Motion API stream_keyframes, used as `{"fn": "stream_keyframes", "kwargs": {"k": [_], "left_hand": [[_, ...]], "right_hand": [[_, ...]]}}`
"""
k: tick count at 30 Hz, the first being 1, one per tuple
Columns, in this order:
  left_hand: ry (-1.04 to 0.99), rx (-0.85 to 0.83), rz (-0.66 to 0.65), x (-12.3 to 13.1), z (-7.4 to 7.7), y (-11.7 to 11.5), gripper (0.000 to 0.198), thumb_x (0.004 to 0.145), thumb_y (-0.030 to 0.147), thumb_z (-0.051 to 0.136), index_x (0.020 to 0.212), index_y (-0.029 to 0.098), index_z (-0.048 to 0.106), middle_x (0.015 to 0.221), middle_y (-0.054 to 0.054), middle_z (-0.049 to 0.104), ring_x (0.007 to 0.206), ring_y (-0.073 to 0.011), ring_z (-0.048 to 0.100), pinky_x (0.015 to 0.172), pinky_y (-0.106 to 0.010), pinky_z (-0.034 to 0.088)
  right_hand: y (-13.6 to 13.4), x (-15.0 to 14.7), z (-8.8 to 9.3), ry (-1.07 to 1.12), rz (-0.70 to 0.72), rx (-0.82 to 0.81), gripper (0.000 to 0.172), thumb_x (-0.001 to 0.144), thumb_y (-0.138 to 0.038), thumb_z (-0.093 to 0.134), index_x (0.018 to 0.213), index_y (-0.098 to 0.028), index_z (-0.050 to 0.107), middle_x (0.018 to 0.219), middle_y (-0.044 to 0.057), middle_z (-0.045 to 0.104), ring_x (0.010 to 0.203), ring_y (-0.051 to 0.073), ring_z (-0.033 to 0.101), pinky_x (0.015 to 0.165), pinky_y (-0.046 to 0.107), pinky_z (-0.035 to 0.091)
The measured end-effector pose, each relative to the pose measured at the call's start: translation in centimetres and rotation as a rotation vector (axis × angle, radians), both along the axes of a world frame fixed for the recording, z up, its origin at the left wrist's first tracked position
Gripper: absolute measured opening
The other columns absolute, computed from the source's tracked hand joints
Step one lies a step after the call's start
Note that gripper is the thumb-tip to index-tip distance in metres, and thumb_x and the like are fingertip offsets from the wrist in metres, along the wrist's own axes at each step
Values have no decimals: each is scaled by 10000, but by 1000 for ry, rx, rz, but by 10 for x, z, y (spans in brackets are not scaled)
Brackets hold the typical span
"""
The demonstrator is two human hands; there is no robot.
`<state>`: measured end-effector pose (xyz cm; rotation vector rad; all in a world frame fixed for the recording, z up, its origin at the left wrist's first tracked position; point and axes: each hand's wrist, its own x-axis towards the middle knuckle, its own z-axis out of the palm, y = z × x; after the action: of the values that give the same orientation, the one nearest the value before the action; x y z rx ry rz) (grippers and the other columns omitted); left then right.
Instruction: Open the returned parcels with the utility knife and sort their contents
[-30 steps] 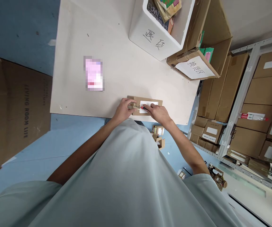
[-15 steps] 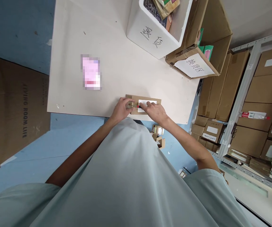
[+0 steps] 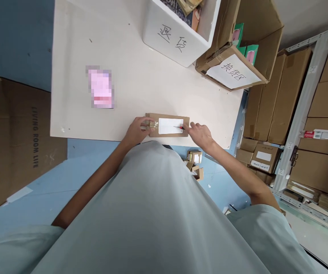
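Note:
A flat brown cardboard parcel point(image 3: 152, 117) with a white label point(image 3: 168, 126) lies at the near edge of the pale table point(image 3: 129, 83). My left hand point(image 3: 136, 130) presses on the parcel's left end, fingers curled over a taped spot. My right hand point(image 3: 199, 134) is at the parcel's right end, closed on a small red-handled cutter point(image 3: 180, 128) whose tip rests on the label's right edge.
A blurred pink item point(image 3: 100, 88) lies on the table's left part. At the back stand a white foam box point(image 3: 175, 34) and an open cardboard box point(image 3: 235, 57). Shelves with cartons point(image 3: 318, 125) fill the right. Small boxes point(image 3: 195, 161) lie on the blue floor.
My right hand drew the cutter from the parcel's left end to its right end, across the label. The left hand stayed put. The view shifted slightly.

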<state>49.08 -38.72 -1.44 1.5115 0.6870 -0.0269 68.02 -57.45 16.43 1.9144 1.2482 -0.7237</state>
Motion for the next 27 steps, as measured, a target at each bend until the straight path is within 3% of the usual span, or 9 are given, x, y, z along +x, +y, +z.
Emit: {"fn": "stream_keyframes", "kwargs": {"k": [4,8,13,17,20,23,27], "left_hand": [[21,-2,7,1,2,1,486,814,495,860,1240,278,774,1425,-95,669,1184,-304,738,1035,-474,662],[54,17,12,3,7,1,539,787,579,864,1226,285,757,1431,-85,700,1184,-308,739,996,-462,660],[88,62,27,7,15,-2,569,764,597,867,1202,264,723,1369,-82,751,1145,-321,741,937,-439,641],[107,86,86,13,18,-7,593,730,591,879,1185,253,703,1347,-90,752,1173,-330,738,979,-457,626],[119,77,118,14,19,-10,613,717,587,882,1191,249,686,1351,-92,742,1185,-318,736,1006,-461,623],[152,68,137,10,22,-8,615,719,582,878,1199,253,678,1371,-90,728,1178,-296,733,1004,-448,624],[228,111,199,-5,29,0,621,732,585,850,1236,264,680,1417,-109,719,1196,-286,714,1015,-453,622]], "right_hand": [[-45,30,0,-30,-30,9,552,1126,-71,368,1642,-232,480,1266,192,730,1071,292,740,780,350,493],[-78,54,-15,0,-62,68,467,1167,-146,378,1594,-241,542,1211,176,746,1023,280,728,742,329,445],[-104,81,-50,106,-131,231,419,1222,-354,347,1545,-285,605,1237,141,757,1045,281,718,730,320,417],[-122,99,-92,259,-231,411,424,1218,-427,361,1497,-271,639,1270,118,763,1091,276,716,761,316,436],[-130,94,-128,430,-373,598,390,1198,-370,374,1435,-237,654,1328,117,759,1141,261,710,854,313,478],[-130,69,-158,611,-582,805,388,1180,-386,352,1353,-205,648,1343,127,759,1153,242,698,958,316,504],[-122,30,-179,684,-860,946,452,1174,-493,283,1279,-202,613,1123,84,778,957,201,679,901,292,525]]}}
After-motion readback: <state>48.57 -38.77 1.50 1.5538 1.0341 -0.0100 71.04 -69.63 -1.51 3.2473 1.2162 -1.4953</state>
